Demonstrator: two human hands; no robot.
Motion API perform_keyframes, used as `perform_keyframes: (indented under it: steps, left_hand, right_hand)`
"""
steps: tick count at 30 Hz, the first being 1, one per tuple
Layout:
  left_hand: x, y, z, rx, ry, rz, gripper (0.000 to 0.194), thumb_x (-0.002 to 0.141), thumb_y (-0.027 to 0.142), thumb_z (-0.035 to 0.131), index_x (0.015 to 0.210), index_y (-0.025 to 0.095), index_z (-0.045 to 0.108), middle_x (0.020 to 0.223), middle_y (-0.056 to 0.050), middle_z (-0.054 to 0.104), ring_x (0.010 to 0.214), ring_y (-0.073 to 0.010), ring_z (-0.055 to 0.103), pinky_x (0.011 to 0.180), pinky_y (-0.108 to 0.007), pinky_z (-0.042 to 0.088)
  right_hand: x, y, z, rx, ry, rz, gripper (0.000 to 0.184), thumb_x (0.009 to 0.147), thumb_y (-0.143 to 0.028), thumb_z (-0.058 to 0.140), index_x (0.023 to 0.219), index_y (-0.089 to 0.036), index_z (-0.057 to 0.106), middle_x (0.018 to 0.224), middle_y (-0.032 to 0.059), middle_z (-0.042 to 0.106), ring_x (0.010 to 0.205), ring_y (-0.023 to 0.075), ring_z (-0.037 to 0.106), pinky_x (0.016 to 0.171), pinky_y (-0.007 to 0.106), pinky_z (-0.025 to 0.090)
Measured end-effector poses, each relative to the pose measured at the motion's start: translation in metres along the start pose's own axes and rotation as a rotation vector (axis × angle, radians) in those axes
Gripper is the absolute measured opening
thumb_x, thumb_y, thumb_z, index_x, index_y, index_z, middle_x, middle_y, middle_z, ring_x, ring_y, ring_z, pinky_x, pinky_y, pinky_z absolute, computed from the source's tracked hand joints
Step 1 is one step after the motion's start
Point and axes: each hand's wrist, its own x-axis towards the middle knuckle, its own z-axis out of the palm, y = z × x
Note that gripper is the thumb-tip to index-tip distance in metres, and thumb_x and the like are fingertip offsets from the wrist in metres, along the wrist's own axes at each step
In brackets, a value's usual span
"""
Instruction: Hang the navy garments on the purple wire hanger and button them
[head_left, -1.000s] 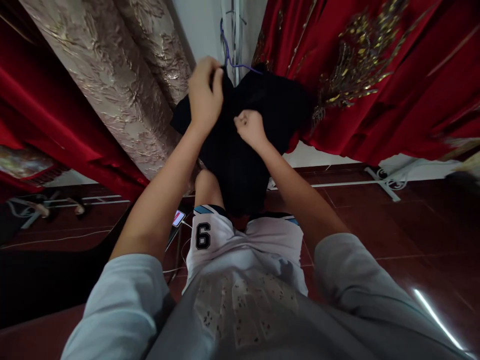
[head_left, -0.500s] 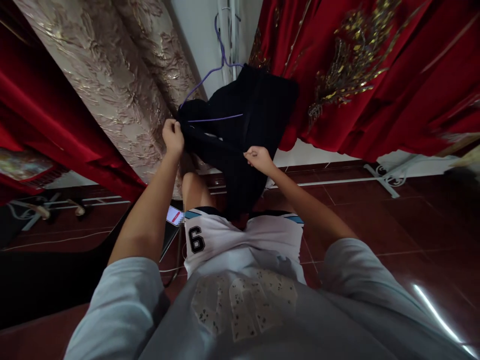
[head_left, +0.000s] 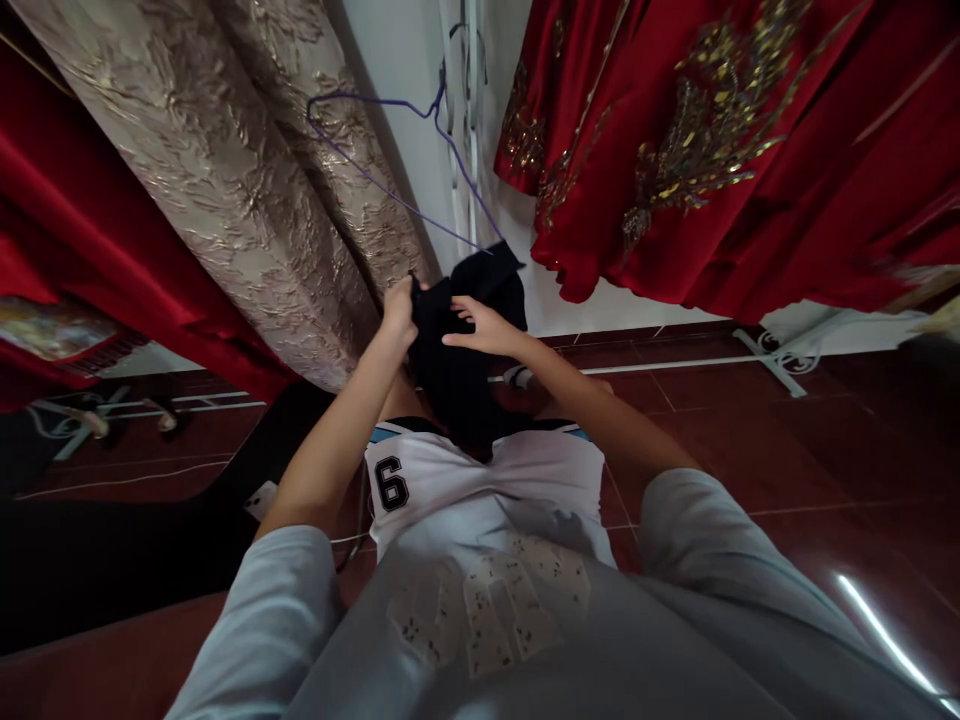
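Note:
A dark garment (head_left: 469,370), navy or black, hangs bunched in front of my knees; its exact kind cannot be made out. My left hand (head_left: 401,315) is closed on its upper left edge. At the cloth's front, my right hand (head_left: 484,328) has its thumb and fingers apart, the fingertips touching the fabric. Above both hands is a purple wire hanger (head_left: 382,190). Its left end is bare, while its lower right corner goes into the garment's top right part (head_left: 499,262).
White upright rack poles (head_left: 469,120) stand behind the hanger. Red gowns with gold sequins (head_left: 705,150) hang at right, a beige embossed cloth (head_left: 247,160) at left. A white rack base (head_left: 772,362) rests on the red tiles. A black-clad leg (head_left: 150,540) and a phone (head_left: 260,500) are at left.
The hanger's left end has come out of the garment. My left hand has moved right with the cloth, bunching it. My right hand has loosened from its pinch and shifted slightly left.

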Motion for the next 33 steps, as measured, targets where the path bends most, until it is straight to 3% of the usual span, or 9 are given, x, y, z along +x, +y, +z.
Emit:
perform_keyframes:
  steps: [3,6,11,14,17,22,26,30,33]
  left_hand:
    - [-0.022,0.023,0.029,0.208,-0.175,0.327,0.043,0.097,0.063,0.056,0.087,0.021,0.060,0.093,-0.008,0.069,0.097,-0.0245,0.066,0.094,-0.040,0.053]
    - [-0.034,0.045,0.035,0.499,-0.325,0.586,0.049,0.100,0.067,0.051,0.109,0.021,0.066,0.127,-0.011,0.065,0.124,-0.0289,0.057,0.113,-0.044,0.042]
    - [-0.038,0.021,0.017,0.515,-0.575,0.274,0.069,0.107,0.067,0.020,0.137,0.018,0.058,0.135,-0.012,0.064,0.134,-0.0310,0.053,0.114,-0.046,0.042]
    - [-0.042,-0.005,0.005,0.484,-0.781,0.103,0.067,0.098,0.069,0.045,0.131,0.014,0.062,0.121,-0.014,0.070,0.123,-0.0333,0.061,0.103,-0.042,0.051]
    - [-0.048,-0.013,-0.010,0.706,-0.892,0.000,0.058,0.089,0.065,0.061,0.111,0.011,0.069,0.102,-0.012,0.074,0.101,-0.0326,0.068,0.086,-0.037,0.056]
    - [-0.035,0.001,-0.063,1.120,-0.706,0.000,0.028,0.090,0.042,0.059,0.078,0.017,0.060,0.081,-0.011,0.070,0.086,-0.0287,0.067,0.081,-0.034,0.051]
    - [-0.001,0.030,-0.107,1.136,-0.360,0.106,0.020,0.092,0.030,0.051,0.076,0.020,0.055,0.082,-0.010,0.064,0.091,-0.0288,0.065,0.091,-0.040,0.049]
    - [0.036,0.072,-0.101,0.924,-0.049,0.383,0.017,0.099,0.035,0.053,0.093,0.021,0.058,0.106,-0.007,0.065,0.110,-0.0246,0.057,0.105,-0.043,0.043]
    - [0.058,0.100,-0.074,0.771,0.003,0.495,0.018,0.102,0.032,0.056,0.117,0.022,0.054,0.119,0.000,0.064,0.112,-0.0173,0.052,0.111,-0.040,0.041]
  right_hand:
    - [0.007,-0.004,0.013,0.086,0.079,-0.010,0.061,0.074,-0.049,0.079,0.120,-0.015,0.061,0.125,0.0137,0.066,0.120,0.0298,0.061,0.110,0.045,0.048]
    - [0.007,-0.016,0.006,0.204,0.233,0.104,0.037,0.090,-0.051,0.058,0.104,-0.017,0.062,0.103,0.0087,0.069,0.102,0.0240,0.065,0.093,0.038,0.056]
    - [0.020,-0.046,-0.039,-0.013,0.157,0.076,0.016,0.086,-0.021,0.060,0.073,-0.018,0.052,0.076,0.0032,0.057,0.076,0.0170,0.059,0.071,0.030,0.055]
    - [0.055,-0.051,-0.059,-0.199,0.294,-0.055,0.006,0.084,-0.013,0.061,0.082,-0.018,0.059,0.089,0.0059,0.064,0.094,0.0218,0.062,0.086,0.035,0.058]
    - [0.095,-0.033,-0.065,-0.232,0.420,-0.090,0.018,0.085,-0.011,0.061,0.101,-0.018,0.064,0.106,0.0078,0.068,0.115,0.0239,0.061,0.105,0.040,0.053]
    - [0.102,0.015,-0.080,-0.163,0.480,0.048,0.009,0.091,-0.015,0.056,0.094,-0.014,0.065,0.102,0.0103,0.071,0.107,0.0244,0.066,0.102,0.042,0.053]
    - [0.078,0.023,-0.125,-0.187,0.543,-0.048,0.013,0.088,-0.029,0.070,0.085,-0.017,0.065,0.095,0.0070,0.070,0.100,0.0248,0.065,0.093,0.041,0.055]
    - [0.075,0.006,-0.153,-0.202,0.525,-0.049,0.031,0.083,-0.041,0.079,0.073,-0.019,0.059,0.081,0.0039,0.066,0.093,0.0201,0.059,0.087,0.035,0.054]
    - [0.072,-0.008,-0.146,-0.199,0.473,0.006,0.032,0.089,-0.045,0.071,0.079,-0.017,0.060,0.083,0.0043,0.065,0.091,0.0197,0.061,0.084,0.037,0.054]
